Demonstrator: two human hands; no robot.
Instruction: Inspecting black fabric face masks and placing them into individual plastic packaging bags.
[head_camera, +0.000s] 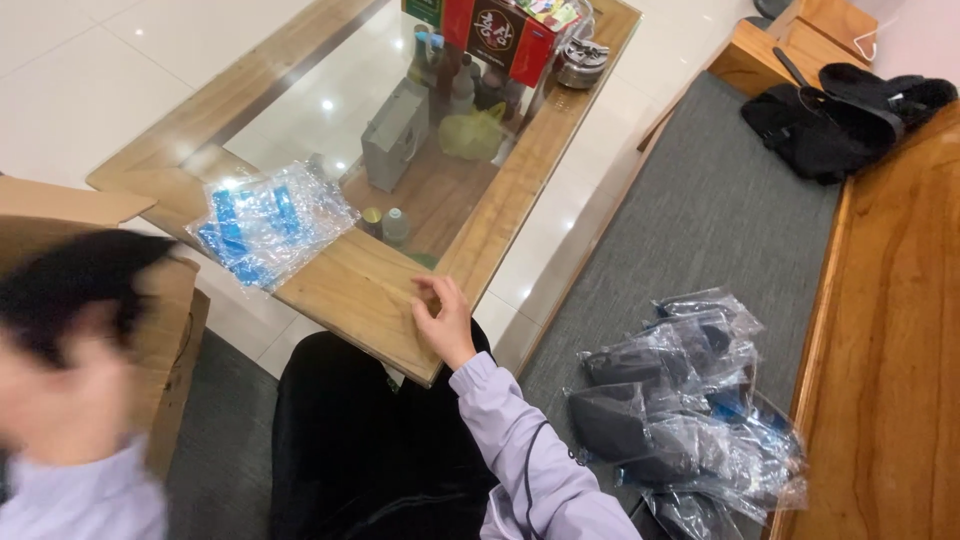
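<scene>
**2 hands, 1 blurred, at a glass-topped table**

2 hands show in the head view. The right hand (443, 318) rests on the wooden edge of the low table (350, 290), its fingers loosely curled and holding nothing; a lilac sleeve (520, 450) runs back from its wrist. The left hand (62, 395) is raised at the lower left, heavily blurred, with a dark thing (75, 285) against it; whether the fingers close on that thing cannot be told.

On the same wooden edge, left of the right hand and apart from it, lies a clear plastic bag of blue pieces (270, 222). Under the table's glass pane stand bottles and a yellow bag (470, 132); a red box (505, 35) sits at the far end. A cardboard box (170, 330) stands behind the left hand.

To the right, on the grey cushion (700, 220), a heap of clear bags with dark items (680, 410) lies well apart from both hands, beside the wooden bench frame (890, 330). A black bag (840, 110) rests at the cushion's far end.
</scene>
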